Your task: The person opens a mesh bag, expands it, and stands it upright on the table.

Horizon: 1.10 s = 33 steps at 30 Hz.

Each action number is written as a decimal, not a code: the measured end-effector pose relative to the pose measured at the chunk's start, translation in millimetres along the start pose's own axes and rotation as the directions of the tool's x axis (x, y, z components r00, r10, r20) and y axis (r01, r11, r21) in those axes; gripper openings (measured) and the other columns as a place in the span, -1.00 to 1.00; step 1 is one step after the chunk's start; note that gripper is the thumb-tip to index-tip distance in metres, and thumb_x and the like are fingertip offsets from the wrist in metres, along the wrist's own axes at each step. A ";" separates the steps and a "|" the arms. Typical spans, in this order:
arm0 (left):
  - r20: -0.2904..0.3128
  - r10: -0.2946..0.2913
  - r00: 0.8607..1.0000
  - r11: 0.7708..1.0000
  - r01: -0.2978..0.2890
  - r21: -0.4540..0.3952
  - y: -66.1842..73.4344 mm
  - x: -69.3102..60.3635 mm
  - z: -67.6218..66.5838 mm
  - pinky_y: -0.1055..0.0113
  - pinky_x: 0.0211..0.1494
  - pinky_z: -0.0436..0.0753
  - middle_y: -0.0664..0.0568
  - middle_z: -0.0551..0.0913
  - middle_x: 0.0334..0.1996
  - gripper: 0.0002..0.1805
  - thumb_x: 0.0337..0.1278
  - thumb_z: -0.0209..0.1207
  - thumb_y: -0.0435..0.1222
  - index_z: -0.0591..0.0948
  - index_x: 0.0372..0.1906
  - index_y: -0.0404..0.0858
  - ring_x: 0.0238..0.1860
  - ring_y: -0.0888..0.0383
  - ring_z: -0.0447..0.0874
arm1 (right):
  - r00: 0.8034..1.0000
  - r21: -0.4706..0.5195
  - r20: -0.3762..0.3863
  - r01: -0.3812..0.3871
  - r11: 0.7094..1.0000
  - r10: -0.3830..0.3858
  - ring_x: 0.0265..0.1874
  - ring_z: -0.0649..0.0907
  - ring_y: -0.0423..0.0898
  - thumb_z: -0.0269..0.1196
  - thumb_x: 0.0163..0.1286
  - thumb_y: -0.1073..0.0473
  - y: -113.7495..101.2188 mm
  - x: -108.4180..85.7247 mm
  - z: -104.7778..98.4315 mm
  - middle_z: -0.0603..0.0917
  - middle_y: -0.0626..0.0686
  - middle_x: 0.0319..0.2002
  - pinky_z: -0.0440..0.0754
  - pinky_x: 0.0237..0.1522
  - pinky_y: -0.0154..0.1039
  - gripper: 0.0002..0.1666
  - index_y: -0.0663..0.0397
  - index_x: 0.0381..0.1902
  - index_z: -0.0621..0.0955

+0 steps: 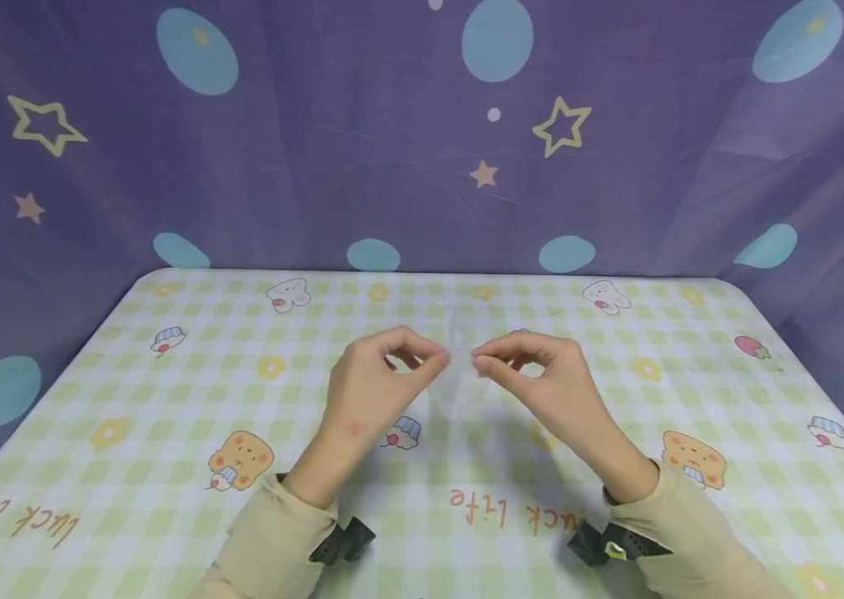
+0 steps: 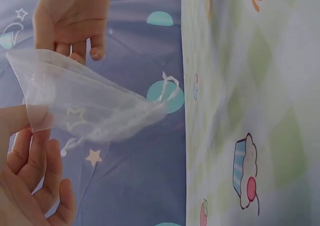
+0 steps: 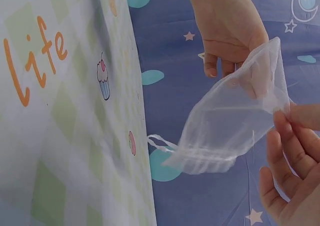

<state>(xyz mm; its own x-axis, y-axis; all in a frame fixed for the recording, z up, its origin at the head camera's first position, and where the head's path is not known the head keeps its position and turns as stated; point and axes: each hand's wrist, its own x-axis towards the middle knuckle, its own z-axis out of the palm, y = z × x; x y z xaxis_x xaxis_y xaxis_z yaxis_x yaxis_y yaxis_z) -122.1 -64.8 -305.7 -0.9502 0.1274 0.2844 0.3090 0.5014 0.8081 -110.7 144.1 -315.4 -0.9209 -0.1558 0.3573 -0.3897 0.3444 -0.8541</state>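
Observation:
A sheer white organza drawstring bag [image 2: 95, 100] hangs in the air between my two hands. Thumb and index finger of my left hand [image 1: 377, 378] pinch one corner of it. My right hand [image 1: 553, 378] pinches the opposite corner in the same way, and the other fingers of both hands are loosely bent. In the right wrist view the bag [image 3: 225, 116] narrows downward to a gathered end with thin white cord loops [image 3: 161, 143]. From the head view the bag [image 1: 459, 387] is faint and nearly see-through over the table.
Below the hands lies a table with a green-and-white checked cover [image 1: 167, 399] printed with cartoon figures. A purple curtain [image 1: 362, 158] with stars and blue ovals stands behind it and at its sides. Dark wrist cameras [image 1: 343, 541] sit at both sleeves.

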 end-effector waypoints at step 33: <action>-0.080 0.050 0.996 0.998 -0.047 0.035 4.3 -3.2 0.5 0.31 -0.52 0.49 0.31 0.71 -0.47 -0.94 0.05 0.43 -0.07 0.80 -0.36 0.09 -0.42 0.29 0.60 | 0.999 -0.010 -0.046 0.014 1.000 -0.014 -0.35 0.66 -0.15 0.39 0.31 0.18 2.4 0.1 5.1 0.77 -0.11 -0.27 0.58 -0.21 -0.29 -0.83 0.03 -0.15 0.77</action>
<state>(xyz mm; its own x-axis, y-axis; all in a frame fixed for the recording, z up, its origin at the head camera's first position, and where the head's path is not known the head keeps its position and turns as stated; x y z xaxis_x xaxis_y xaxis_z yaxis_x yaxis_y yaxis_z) -117.8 -62.6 -303.4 -0.9274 0.0830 0.3646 0.3518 0.5242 0.7756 -111.7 140.2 -319.4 -0.9147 -0.1178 0.3866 -0.4025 0.3516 -0.8452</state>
